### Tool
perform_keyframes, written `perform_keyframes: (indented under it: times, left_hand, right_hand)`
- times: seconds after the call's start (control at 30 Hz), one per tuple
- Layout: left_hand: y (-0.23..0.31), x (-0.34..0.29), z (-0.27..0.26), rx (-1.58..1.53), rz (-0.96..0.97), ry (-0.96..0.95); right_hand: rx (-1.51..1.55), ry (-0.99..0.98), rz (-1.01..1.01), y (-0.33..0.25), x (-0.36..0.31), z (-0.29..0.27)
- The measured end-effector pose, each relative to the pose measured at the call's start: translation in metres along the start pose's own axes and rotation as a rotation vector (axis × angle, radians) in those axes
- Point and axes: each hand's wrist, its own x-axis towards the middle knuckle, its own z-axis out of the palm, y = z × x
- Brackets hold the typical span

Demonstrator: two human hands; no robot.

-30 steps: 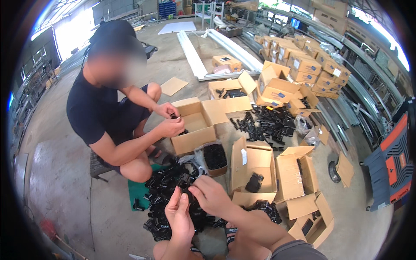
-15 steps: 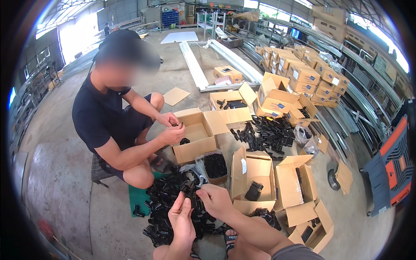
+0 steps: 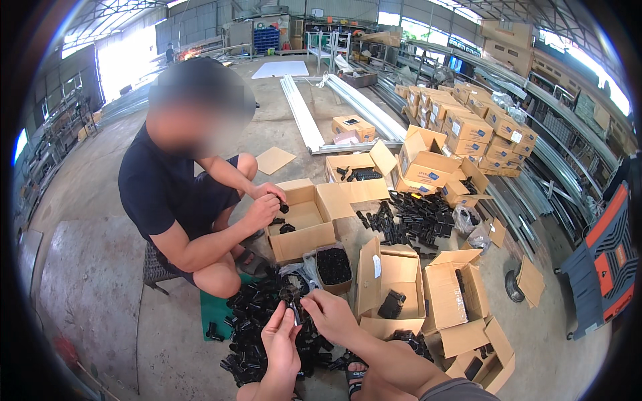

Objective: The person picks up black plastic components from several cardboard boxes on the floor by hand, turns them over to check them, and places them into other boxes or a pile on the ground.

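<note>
My left hand (image 3: pixel 282 344) grips a black plastic part (image 3: pixel 291 297) between thumb and fingers, its shiny lower end showing above my palm. Close beside it, the fingers of my right hand (image 3: pixel 329 319) are pinched together; whatever lies between them is too small to tell. Beneath both hands spreads a pile of black plastic parts (image 3: pixel 251 327), partly on a green mat (image 3: pixel 210 307). Just beyond stands an open carton of small black pieces (image 3: pixel 333 266), with clear plastic bagging at its side.
Across from me a seated person (image 3: pixel 180 174) handles a small black part over an open carton (image 3: pixel 304 248). More open cartons (image 3: pixel 445 301) stand to my right. Farther off lie another heap of black parts (image 3: pixel 414 217), stacked closed cartons (image 3: pixel 468 127) and long white profiles (image 3: pixel 301 113).
The black part in my left hand has turned slightly, showing its shiny end. My right fingers stay close beside it. The other person's hands have shifted slightly over their carton.
</note>
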Motion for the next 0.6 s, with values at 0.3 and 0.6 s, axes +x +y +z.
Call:
perform_keyframes:
  times: [0.3, 0.6]
  left_hand:
    - [-0.020, 0.006, 0.011, 0.445, 0.277, -0.240]
    - [-0.006, -0.019, 0.023, 0.825, 0.300, -0.422]
  right_hand:
    - [0.007, -0.129, 0.142, 0.008, 0.013, -0.022]
    - [-0.091, -0.069, 0.193, 0.021, -0.005, -0.086]
